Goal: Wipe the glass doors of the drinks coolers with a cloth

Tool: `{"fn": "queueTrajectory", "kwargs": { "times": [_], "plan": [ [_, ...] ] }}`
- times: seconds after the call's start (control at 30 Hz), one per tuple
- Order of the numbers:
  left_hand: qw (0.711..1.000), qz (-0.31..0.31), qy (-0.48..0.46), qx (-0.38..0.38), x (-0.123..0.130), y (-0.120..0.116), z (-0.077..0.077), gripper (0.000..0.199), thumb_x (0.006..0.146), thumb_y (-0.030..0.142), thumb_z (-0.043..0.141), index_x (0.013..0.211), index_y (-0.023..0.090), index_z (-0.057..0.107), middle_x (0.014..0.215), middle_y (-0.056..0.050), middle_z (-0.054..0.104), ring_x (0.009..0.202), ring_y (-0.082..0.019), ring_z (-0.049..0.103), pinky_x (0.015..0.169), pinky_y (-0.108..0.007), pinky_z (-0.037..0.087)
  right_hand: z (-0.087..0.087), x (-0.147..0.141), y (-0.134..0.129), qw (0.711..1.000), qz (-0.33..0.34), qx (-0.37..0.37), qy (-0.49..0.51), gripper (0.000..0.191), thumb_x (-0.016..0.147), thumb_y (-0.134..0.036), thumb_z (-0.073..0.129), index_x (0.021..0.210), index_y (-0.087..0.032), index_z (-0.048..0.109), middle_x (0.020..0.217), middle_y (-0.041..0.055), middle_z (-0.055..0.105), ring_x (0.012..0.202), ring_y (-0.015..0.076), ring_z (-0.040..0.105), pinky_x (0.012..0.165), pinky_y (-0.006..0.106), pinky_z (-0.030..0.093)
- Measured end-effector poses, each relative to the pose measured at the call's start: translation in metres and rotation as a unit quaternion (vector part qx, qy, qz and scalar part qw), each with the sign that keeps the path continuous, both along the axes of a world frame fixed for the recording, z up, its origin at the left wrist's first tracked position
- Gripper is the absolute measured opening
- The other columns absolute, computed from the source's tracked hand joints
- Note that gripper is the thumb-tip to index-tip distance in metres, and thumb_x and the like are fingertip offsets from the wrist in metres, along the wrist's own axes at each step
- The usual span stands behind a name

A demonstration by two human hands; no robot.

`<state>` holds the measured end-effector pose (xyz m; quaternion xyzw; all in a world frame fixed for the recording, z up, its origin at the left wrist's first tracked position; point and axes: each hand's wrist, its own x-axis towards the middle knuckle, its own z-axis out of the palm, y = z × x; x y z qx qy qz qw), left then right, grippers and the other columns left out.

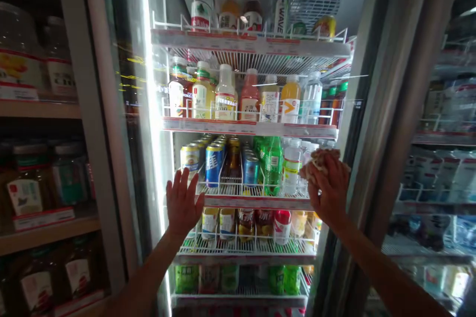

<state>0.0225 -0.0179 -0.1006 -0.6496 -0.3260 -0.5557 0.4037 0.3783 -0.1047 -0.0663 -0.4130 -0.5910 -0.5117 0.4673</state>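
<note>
My left hand (183,208) is raised at the left side of a lit drinks fridge, fingers spread and holding nothing. It appears to rest on the glass door (197,163), though contact is hard to confirm. On the right, my right hand (330,193) grips a crumpled brownish cloth (316,164) near the door's right edge. Behind the glass, the middle shelf carries a blue can (213,164), green bottles (273,166) and clear bottles (292,166). Part of the cloth is hidden by my fingers.
A metal door frame (399,124) runs down the right side, with another stocked fridge beyond it. To the left, wooden shelves (40,109) hold jars and bottles. Juice bottles (249,96) line an upper fridge shelf, and a round fan grille (316,2) sits at the top.
</note>
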Motion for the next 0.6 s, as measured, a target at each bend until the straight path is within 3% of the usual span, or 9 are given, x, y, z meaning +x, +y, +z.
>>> {"fn": "queueTrajectory", "kwargs": {
  "times": [0.1, 0.17, 0.23, 0.37, 0.47, 0.53, 0.6],
  "plan": [
    [1.0, -0.002, -0.003, -0.002, 0.001, 0.0, 0.0, 0.064, 0.087, 0.026, 0.046, 0.145, 0.023, 0.019, 0.153, -0.006, 0.017, 0.141, -0.025, 0.015, 0.115, -0.045, 0.013, -0.039, 0.004, -0.009, 0.996, 0.006, -0.062, -0.066, 0.053, 0.081, -0.014, 0.051, 0.132, -0.027, 0.043, 0.152, 0.0067, 0.023, 0.137, 0.0307, 0.027, 0.108, 0.057, 0.029],
    [1.0, -0.004, -0.005, -0.004, 0.001, 0.0, 0.0, 0.064, 0.087, 0.026, 0.046, 0.145, 0.024, 0.019, 0.152, -0.006, 0.017, 0.14, -0.025, 0.016, 0.115, -0.045, 0.013, -0.055, 0.01, -0.013, 0.989, 0.013, -0.096, -0.109, 0.051, 0.081, -0.014, 0.051, 0.129, -0.028, 0.046, 0.152, 0.005, 0.024, 0.137, 0.0293, 0.028, 0.108, 0.055, 0.031],
    [1.0, -0.005, -0.007, -0.004, 0.001, 0.0, 0.0, 0.064, 0.087, 0.026, 0.046, 0.145, 0.024, 0.018, 0.152, -0.006, 0.018, 0.14, -0.025, 0.016, 0.115, -0.046, 0.013, -0.047, 0.021, -0.013, 0.993, 0.007, -0.08, -0.083, 0.05, 0.081, -0.016, 0.053, 0.129, -0.028, 0.047, 0.152, 0.0052, 0.024, 0.136, 0.0301, 0.029, 0.108, 0.055, 0.031],
    [1.0, -0.007, -0.009, -0.005, 0.001, 0.0, 0.0, 0.065, 0.087, 0.026, 0.046, 0.145, 0.025, 0.018, 0.153, -0.006, 0.017, 0.14, -0.025, 0.016, 0.115, -0.045, 0.012, -0.014, 0.041, -0.007, 0.999, -0.007, 0.015, 0.037, 0.057, 0.082, -0.017, 0.053, 0.136, -0.026, 0.039, 0.152, 0.0092, 0.022, 0.136, 0.0329, 0.029, 0.105, 0.057, 0.034],
    [1.0, -0.011, -0.011, -0.009, 0.002, -0.001, -0.001, 0.065, 0.086, 0.025, 0.046, 0.145, 0.024, 0.018, 0.152, -0.006, 0.017, 0.141, -0.025, 0.015, 0.115, -0.046, 0.011, -0.036, 0.029, -0.009, 1.0, -0.003, -0.012, 0.023, 0.059, 0.082, -0.016, 0.051, 0.138, -0.027, 0.036, 0.152, 0.009, 0.022, 0.137, 0.033, 0.026, 0.105, 0.059, 0.034],
    [1.0, -0.014, -0.013, -0.011, 0.004, -0.002, -0.001, 0.065, 0.086, 0.024, 0.047, 0.145, 0.023, 0.018, 0.152, -0.007, 0.017, 0.141, -0.025, 0.014, 0.115, -0.046, 0.011, -0.062, 0.013, -0.013, 0.997, 0.008, -0.065, -0.031, 0.056, 0.082, -0.014, 0.049, 0.136, -0.026, 0.038, 0.152, 0.0081, 0.022, 0.138, 0.0321, 0.025, 0.106, 0.059, 0.032],
    [1.0, -0.018, -0.012, -0.012, 0.005, -0.002, -0.001, 0.065, 0.086, 0.023, 0.046, 0.145, 0.022, 0.018, 0.153, -0.007, 0.017, 0.141, -0.025, 0.014, 0.115, -0.047, 0.011, -0.072, 0.0, -0.015, 0.99, 0.019, -0.108, -0.087, 0.054, 0.082, -0.012, 0.048, 0.133, -0.026, 0.042, 0.152, 0.0071, 0.023, 0.138, 0.0306, 0.026, 0.108, 0.057, 0.03]
  ]
}}
